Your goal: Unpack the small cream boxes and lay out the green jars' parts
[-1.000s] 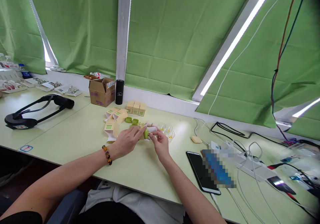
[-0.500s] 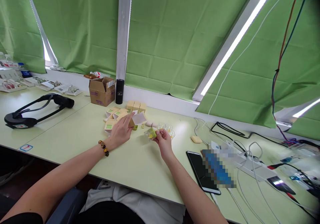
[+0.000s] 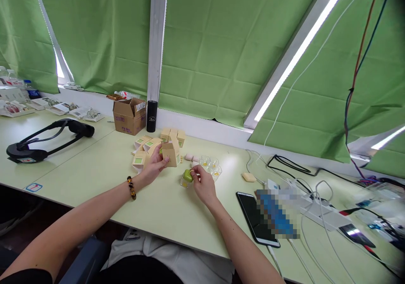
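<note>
My left hand (image 3: 154, 166) grips a small kraft-paper box (image 3: 171, 154) with its top flaps open, tilted above the table. Between the thumb and fingers of my right hand (image 3: 202, 183) is a small green rounded piece (image 3: 187, 175). Directly below it is a small clear cup (image 3: 184, 183); I cannot tell whether the two are joined. Several matching boxes (image 3: 139, 160) with green labels lie behind my left hand. Close behind my right hand are several clear cups (image 3: 215, 173) with yellow bits inside and some pale pink pieces (image 3: 190, 157).
A brown carton (image 3: 129, 116) and a black tumbler (image 3: 152, 116) stand by the wall. Black headgear (image 3: 50, 140) lies at left. To the right are a phone (image 3: 257, 218), a beige piece (image 3: 248, 177), a power strip (image 3: 322, 212) and loose cables.
My left hand has turned the box more upright and drawn it nearer. My right hand has tipped its green piece and clear cup, so the green now faces up.
</note>
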`<state>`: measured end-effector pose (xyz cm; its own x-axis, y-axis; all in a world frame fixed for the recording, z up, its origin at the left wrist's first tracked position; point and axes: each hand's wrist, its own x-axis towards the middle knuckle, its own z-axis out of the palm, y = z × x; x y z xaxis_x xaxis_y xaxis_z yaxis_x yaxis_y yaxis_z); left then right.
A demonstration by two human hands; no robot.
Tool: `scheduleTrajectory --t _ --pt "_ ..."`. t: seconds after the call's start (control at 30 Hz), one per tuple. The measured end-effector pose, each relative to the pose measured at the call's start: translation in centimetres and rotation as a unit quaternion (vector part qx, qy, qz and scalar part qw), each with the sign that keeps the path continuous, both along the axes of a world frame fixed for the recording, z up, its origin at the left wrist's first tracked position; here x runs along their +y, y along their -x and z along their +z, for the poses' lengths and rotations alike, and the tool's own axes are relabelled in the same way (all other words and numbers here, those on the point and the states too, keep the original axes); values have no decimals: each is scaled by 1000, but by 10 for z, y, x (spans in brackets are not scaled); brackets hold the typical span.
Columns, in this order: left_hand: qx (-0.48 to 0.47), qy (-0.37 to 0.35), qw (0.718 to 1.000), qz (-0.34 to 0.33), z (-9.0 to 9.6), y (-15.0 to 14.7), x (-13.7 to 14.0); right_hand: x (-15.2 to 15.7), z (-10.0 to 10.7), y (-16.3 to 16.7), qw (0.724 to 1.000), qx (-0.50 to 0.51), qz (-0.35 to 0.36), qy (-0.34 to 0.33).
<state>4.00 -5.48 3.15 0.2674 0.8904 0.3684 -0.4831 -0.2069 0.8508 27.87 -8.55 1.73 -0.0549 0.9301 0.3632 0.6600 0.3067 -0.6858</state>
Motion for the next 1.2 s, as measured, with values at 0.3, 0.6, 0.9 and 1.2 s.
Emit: scheduleTrajectory --t 0.3,0.6,0.9,1.2 --pt "-107 44 989 -96 10 1 -2 -5 4 5 994 -105 -32 1" --pt "-101 54 985 -133 9 0 -5 -4 -1 6 994 -105 -18 -21" --pt "-60 50 983 -168 13 -2 -11 -9 5 6 994 24 35 -99" --pt "-17 32 978 -207 7 -13 -18 -10 11 10 972 191 119 -69"
